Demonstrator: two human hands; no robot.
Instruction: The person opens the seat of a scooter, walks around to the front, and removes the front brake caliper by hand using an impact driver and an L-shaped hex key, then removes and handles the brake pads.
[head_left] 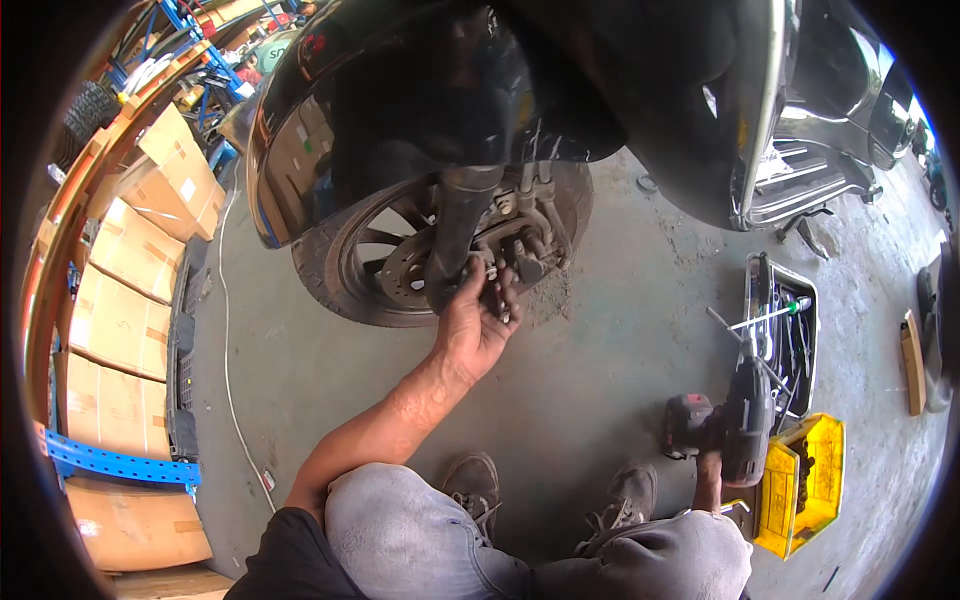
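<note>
Brace the left grip point(474, 332) at the brake caliper point(527, 264) beside the wheel point(330, 282); it is curled, though what it pinches I cannot tell. The right grip point(708, 471), wrapped round the power driver point(746, 422), wants clearance from the toolbox point(814, 345) and yellow bin point(774, 512); the black fender point(420, 110) overhangs.

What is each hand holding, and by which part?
The right hand grips a black power tool by its handle; whether the left hand holds anything cannot be told.
</note>
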